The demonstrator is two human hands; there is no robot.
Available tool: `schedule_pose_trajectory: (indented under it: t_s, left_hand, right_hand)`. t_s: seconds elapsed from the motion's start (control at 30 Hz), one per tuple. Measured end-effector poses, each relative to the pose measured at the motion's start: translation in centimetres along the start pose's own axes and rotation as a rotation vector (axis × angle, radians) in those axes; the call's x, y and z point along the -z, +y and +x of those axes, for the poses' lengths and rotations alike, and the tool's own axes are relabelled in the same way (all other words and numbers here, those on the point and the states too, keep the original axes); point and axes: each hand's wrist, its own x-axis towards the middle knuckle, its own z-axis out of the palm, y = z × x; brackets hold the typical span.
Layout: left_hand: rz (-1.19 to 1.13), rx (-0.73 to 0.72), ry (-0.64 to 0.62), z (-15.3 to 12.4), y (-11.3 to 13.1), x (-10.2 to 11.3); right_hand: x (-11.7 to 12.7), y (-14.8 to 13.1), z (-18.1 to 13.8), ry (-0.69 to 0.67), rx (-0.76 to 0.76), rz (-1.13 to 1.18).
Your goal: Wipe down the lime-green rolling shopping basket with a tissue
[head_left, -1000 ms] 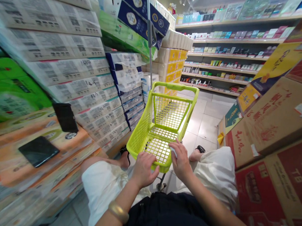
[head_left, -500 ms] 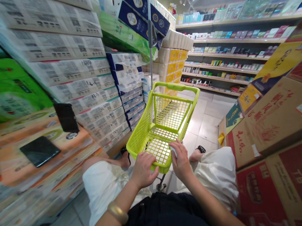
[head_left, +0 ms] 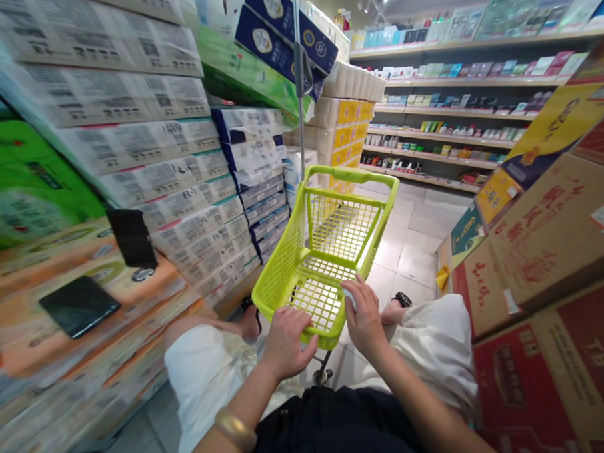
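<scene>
A lime-green plastic shopping cart basket [head_left: 323,261] with lattice walls and floor stands between the knees, with nothing in it. My left hand [head_left: 290,339] curls over its near rim, fingers inside and thumb outside. On the right rim rests my right hand [head_left: 364,316], its fingers bent over the edge. A small white piece [head_left: 349,301], perhaps tissue or a wipe, shows under those fingers; most of it is hidden. A gold-coloured bangle circles the left wrist.
Tall stacks of packaged tissue [head_left: 175,147] line the left. A black phone-like slab [head_left: 80,305] and an upright black device [head_left: 131,238] sit on orange packs. Cardboard boxes [head_left: 547,230] wall the right. A thin metal pole [head_left: 299,73] rises behind the cart; stocked shelves [head_left: 437,112] stand beyond.
My right hand has shifted very slightly along the right rim, with the white piece under its fingers. My left hand and the cart stay in place.
</scene>
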Motion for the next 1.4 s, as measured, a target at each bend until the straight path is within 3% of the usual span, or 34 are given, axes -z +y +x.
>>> schedule_pose_trajectory:
  t_s: [0.17,0.43,0.67,0.9,1.13,1.4]
  left_hand:
    - [-0.003,-0.005,-0.005,0.0,-0.2,0.2]
    - [0.002,-0.007,0.001,0.1,0.2,0.3]
    - [0.004,-0.003,-0.009,-0.1,-0.1,0.3]
    - [0.011,0.003,-0.008,-0.1,0.0,0.3]
    - [0.001,0.004,-0.002,-0.1,0.1,0.5]
    - [0.004,0.002,0.001,-0.1,0.1,0.6]
  right_hand:
    - [0.4,-1.6,-2.1,-0.088,0.088,-0.006]
    - [0.2,0.1,0.4,-0.029,-0.001,0.004]
    - [0.4,-1.9,-2.2,-0.094,0.071,0.009]
    - [0.0,-0.1,0.7,-0.036,-0.019,-0.001]
    - [0.4,-2.0,-1.8,-0.097,0.073,0.004]
    - [0.1,0.7,1.4,-0.025,-0.02,-0.03]
